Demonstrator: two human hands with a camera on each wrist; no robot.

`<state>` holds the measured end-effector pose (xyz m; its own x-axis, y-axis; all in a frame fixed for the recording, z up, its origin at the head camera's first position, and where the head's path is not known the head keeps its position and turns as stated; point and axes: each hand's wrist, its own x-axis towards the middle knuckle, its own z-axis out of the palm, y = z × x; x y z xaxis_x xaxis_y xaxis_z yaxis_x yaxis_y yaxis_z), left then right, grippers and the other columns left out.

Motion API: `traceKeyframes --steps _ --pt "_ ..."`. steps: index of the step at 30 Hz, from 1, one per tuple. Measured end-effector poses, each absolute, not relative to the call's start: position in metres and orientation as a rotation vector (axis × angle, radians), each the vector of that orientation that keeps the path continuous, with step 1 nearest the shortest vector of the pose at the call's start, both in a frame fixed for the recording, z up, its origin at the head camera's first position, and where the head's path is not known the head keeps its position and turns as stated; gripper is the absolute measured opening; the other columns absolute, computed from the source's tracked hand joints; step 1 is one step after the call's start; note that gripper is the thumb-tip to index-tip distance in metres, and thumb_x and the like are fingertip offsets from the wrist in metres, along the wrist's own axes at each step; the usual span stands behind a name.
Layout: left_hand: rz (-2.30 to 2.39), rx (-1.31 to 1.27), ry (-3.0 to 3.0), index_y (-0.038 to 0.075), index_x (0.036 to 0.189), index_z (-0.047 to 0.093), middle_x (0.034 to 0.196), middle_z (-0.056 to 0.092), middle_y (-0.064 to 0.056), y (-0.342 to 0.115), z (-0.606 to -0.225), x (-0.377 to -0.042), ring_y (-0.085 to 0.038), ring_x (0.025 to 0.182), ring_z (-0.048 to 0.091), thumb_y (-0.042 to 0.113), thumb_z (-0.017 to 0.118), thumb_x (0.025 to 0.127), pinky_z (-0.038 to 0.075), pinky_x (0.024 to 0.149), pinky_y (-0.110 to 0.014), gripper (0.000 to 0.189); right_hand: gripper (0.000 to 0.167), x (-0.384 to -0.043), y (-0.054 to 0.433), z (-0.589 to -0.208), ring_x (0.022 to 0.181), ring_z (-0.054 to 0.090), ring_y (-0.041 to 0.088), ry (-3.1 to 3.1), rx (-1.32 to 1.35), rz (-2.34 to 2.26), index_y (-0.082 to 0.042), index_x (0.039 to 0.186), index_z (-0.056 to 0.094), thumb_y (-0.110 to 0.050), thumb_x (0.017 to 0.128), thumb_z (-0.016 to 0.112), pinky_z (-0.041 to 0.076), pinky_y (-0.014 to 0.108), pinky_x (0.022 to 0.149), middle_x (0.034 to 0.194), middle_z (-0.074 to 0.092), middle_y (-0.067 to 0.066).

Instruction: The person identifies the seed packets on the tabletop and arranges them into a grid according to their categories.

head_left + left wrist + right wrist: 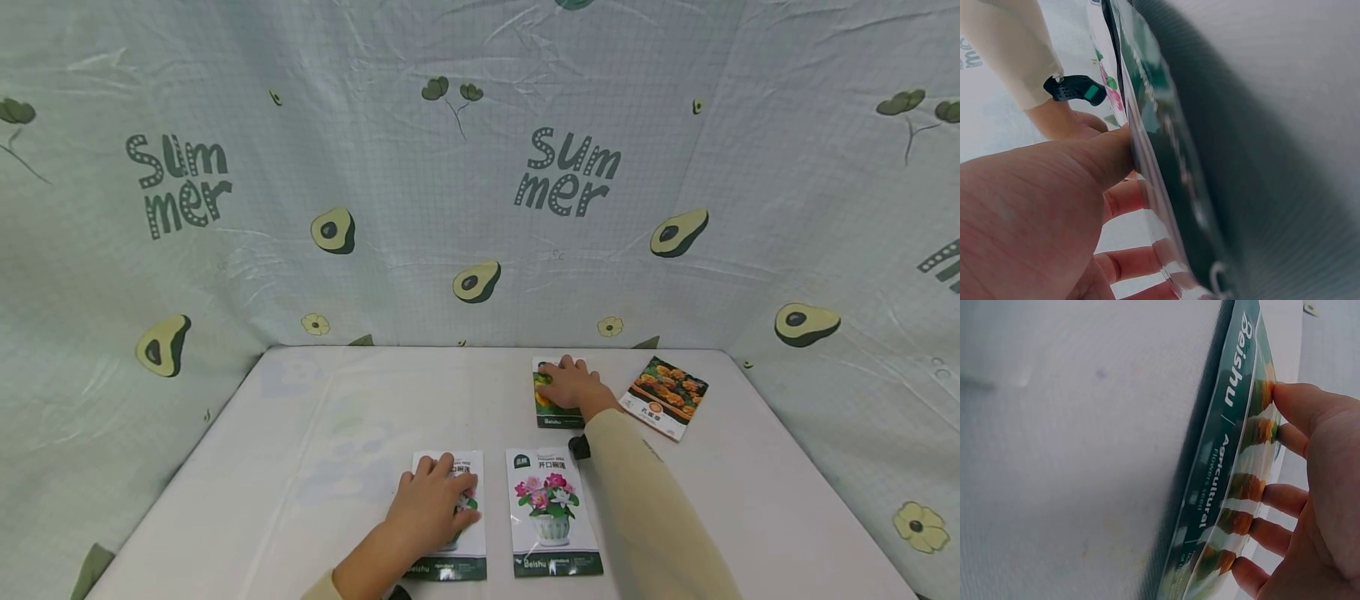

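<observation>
My left hand (431, 504) rests on a white seed packet (471, 546) with a dark green bottom band, its fingers spread over the printed flowers. In the left wrist view, the thumb and fingertips touch the shiny face of that packet (1159, 140). Farther back, my right hand (573, 388) lies over a green seed packet (558, 419) showing orange and yellow flowers. Its spread fingertips touch the glossy front in the right wrist view, beside the lettered green band of the packet (1225, 425). The hands cover much of both packets.
A second white packet (553, 512) picturing a pot of pink flowers lies between the left hand and the right sleeve (648, 492). One orange-flower packet (667, 396) sits tilted at the back right of the white table (300, 467). A patterned curtain (405, 192) hangs behind.
</observation>
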<state>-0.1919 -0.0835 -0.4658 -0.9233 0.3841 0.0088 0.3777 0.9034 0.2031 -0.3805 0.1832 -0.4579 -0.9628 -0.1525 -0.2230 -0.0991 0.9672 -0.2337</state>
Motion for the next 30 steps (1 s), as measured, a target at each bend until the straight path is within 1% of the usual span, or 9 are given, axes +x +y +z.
traceKeyframes --steps 11,20,30 --pt "0.304 0.609 3.038 0.026 0.125 0.071 0.124 0.058 -0.008 -0.084 -0.467 -0.193 -0.031 0.110 0.053 0.049 0.077 0.087 0.045 0.080 -0.051 0.045 0.059 -0.385 0.180 -0.461 0.140 0.035 0.040 2.875 -0.199 -0.322 -0.023 0.157 0.041 -0.048 0.104 0.051 0.027 0.066 0.116 0.155 0.037 0.018" --pt "0.303 0.599 3.031 0.026 0.125 0.071 0.122 0.058 -0.007 -0.084 -0.467 -0.193 -0.031 0.109 0.052 0.050 0.077 0.087 0.044 0.080 -0.050 0.046 0.060 -0.390 0.174 -0.465 0.140 0.035 0.039 2.877 -0.181 -0.305 -0.023 0.157 0.042 -0.049 0.104 0.052 0.027 0.065 0.117 0.156 0.037 0.017" --pt "0.306 0.603 3.030 0.026 0.124 0.071 0.123 0.057 -0.007 -0.083 -0.467 -0.193 -0.031 0.109 0.051 0.050 0.077 0.087 0.044 0.079 -0.050 0.045 0.060 -0.386 0.169 -0.465 0.139 0.035 0.040 2.895 -0.186 -0.301 -0.022 0.158 0.041 -0.048 0.104 0.052 0.026 0.065 0.117 0.155 0.038 0.017"
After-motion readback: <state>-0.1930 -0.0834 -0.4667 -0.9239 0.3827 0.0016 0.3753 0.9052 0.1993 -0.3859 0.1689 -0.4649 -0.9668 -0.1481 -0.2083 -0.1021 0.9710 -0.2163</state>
